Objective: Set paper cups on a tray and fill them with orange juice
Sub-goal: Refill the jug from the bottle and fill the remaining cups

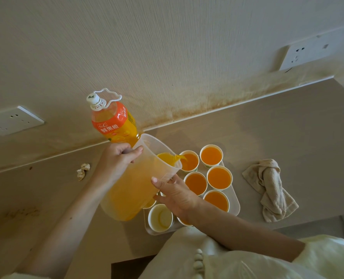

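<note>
A clear plastic pitcher (131, 196) of orange juice is tilted over the white tray (235, 204). My left hand (117, 160) grips its handle, and my right hand (175, 195) holds its side near the rim. Juice runs from the spout into a paper cup (190, 161) at the tray's far left. Several other cups, such as the one at the far right (211, 156), stand full of juice. The near-left cup (160, 218) holds almost no juice. Another cup is partly hidden under my right wrist.
An orange juice bottle (113, 119) with a white cap stands behind the pitcher by the wall. A crumpled beige cloth (271, 188) lies right of the tray. A small paper wad (83, 171) sits to the left. Wall sockets (12, 120) are left and right.
</note>
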`<action>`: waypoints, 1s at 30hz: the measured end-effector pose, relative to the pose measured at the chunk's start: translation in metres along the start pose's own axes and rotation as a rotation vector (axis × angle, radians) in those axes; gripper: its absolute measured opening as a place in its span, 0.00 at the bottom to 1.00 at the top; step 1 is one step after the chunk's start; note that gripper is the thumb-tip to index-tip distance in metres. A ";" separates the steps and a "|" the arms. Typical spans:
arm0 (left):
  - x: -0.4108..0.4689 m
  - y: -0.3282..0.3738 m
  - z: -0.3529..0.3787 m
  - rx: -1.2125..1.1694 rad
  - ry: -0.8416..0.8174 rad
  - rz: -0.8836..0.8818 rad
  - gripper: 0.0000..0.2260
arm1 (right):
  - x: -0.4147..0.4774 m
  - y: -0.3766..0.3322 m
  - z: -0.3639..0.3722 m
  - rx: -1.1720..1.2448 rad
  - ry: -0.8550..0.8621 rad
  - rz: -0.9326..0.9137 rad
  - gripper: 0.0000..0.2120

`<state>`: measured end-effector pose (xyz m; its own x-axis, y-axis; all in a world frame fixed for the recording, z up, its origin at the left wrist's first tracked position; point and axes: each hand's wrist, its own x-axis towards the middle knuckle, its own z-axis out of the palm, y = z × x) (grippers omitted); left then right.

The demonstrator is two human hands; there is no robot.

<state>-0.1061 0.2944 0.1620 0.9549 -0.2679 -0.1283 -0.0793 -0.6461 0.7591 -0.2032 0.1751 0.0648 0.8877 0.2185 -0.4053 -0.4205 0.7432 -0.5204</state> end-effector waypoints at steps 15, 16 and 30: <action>0.002 -0.001 0.001 -0.019 -0.009 0.001 0.20 | 0.003 0.005 -0.005 -0.018 -0.002 -0.017 0.36; 0.003 0.000 0.001 -0.035 -0.015 0.000 0.21 | 0.003 0.005 -0.005 -0.015 0.003 -0.021 0.37; -0.004 -0.004 -0.001 -0.163 0.000 0.037 0.24 | 0.004 0.006 -0.001 -0.053 0.117 -0.094 0.56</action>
<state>-0.1093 0.2992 0.1598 0.9521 -0.2894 -0.0989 -0.0665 -0.5115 0.8567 -0.2028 0.1799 0.0594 0.8968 0.0720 -0.4365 -0.3489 0.7217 -0.5979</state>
